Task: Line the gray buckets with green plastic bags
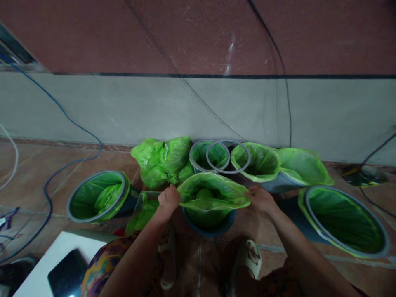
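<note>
A green plastic bin liner (213, 203) sits at the lower centre of the frame, its body down inside a blue bin (227, 225) and its mouth stretched wide above the rim. The left hand (169, 201) is closed with its fingers gripping the mouth's left edge, and the right hand (259, 199) pinches the right edge, so the two hands are well apart with the film spread between them. The liner looks thin and see-through, so it should be very light, limp and somewhat slippery, with no stiffness of its own; it would likely sag wherever it is unsupported. Such film could stretch or tear under a hard pull or a fingernail, so the safest hold is probably the edge at opposite sides, several layers gathered between thumb and fingers, with even tension. The bin beneath seems to be rigid plastic and should bear handling by its rim. Near the centre of the frame, just beyond the liner, a loose grey ring (250, 157) partly overlaps a lined bin (191, 158); it looks stiff and light, best taken by its narrow band.
</note>
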Demonstrator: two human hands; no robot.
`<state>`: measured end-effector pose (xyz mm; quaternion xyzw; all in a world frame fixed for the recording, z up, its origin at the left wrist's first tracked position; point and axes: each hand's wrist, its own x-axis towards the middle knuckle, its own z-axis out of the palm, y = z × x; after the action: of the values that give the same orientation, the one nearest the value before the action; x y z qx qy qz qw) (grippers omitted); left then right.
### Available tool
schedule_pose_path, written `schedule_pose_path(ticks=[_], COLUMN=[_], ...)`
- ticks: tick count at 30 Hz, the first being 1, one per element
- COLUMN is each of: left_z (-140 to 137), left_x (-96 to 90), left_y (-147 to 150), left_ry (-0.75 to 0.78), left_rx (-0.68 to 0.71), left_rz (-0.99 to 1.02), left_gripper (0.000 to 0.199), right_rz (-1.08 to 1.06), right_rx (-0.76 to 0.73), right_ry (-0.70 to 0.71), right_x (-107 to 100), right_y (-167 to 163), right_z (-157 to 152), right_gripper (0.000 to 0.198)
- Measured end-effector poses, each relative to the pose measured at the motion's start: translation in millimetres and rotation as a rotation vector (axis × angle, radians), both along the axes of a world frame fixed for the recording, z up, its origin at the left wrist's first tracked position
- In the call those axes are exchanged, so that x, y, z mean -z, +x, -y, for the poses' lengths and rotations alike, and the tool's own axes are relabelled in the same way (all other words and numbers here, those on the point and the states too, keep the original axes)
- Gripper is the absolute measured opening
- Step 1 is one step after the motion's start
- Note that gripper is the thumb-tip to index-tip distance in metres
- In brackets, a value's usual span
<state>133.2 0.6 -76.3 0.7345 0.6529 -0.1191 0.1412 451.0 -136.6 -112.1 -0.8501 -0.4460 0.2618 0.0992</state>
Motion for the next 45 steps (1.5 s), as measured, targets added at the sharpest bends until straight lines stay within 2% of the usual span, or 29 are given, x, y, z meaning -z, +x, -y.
schedule_pose_path(ticks=[2, 5, 7, 9, 11, 14, 18, 21, 26, 28, 31, 34, 40, 45], left_z=[1.7, 7.2, 16.9, 32.2, 49.7, 69.4, 71.4, 63.3, 61.2, 63.9, 65.7, 64.1, 65.0, 67.1], left_x=[-0.2, -3.1, -4.1, -1.3, 6.1, 22.7, 43.2, 51.3, 50.4, 47.0, 41.9, 38.4, 36.0, 36.8], left_y=[5.1, 15.4, 24.1, 32.6, 39.1, 43.7, 45.3, 46.8, 50.4, 52.1, 54.3, 55.4, 57.4, 58.8], left_ry=[0.099, 0.227, 0.178, 0.07, -0.022, -0.095, -0.084, -0.047, 0.002, 0.011, -0.002, -0.003, -0.029, -0.047], left_rx=[0.046, 0.244, 0.424, 0.581, 0.686, 0.763, 0.771, 0.754, 0.762, 0.762, 0.736, 0.695, 0.726, 0.708], left_rz=[0.04, 0.195, 0.326, 0.402, 0.389, 0.272, 0.148, 0.113, 0.139, 0.182, 0.246, 0.287, 0.313, 0.293], left_gripper=[0.038, 0.039, 0.036, 0.034, 0.039, 0.059, 0.07, 0.07, 0.065, 0.061, 0.039, 0.026, 0.023, 0.024], right_rz=[0.096, 0.21, 0.169, 0.107, 0.103, 0.248, 0.424, 0.361, 0.032, -0.133, -0.308, -0.302, -0.272, -0.311], right_rx=[0.061, 0.096, -0.064, -0.294, -0.505, -0.606, -0.556, -0.543, -0.422, -0.366, -0.301, -0.223, -0.128, -0.193], right_ry=[0.046, 0.265, 0.407, 0.444, 0.384, 0.267, 0.094, 0.021, 0.119, 0.16, 0.201, 0.205, 0.214, 0.254], right_x=[-4.0, -12.5, -15.6, -14.1, -7.6, 7.8, 25.3, 28.6, 23.4, 21.8, 20.0, 16.5, 5.8, 6.6], right_y=[-4.8, -22.9, -45.7, -73.9, -100.1, -121.9, -117.6, -108.7, -100.2, -94.3, -81.8, -70.8, -70.8, -83.5], right_z=[-2.0, -5.8, -6.7, -4.8, -0.5, 5.9, 6.4, 2.8, -4.7, -8.1, -13.1, -17.5, -26.0, -29.2], right_gripper=[0.029, 0.036, 0.033, 0.03, 0.033, 0.045, 0.038, 0.029, 0.026, 0.031, 0.037, 0.037, 0.031, 0.027])
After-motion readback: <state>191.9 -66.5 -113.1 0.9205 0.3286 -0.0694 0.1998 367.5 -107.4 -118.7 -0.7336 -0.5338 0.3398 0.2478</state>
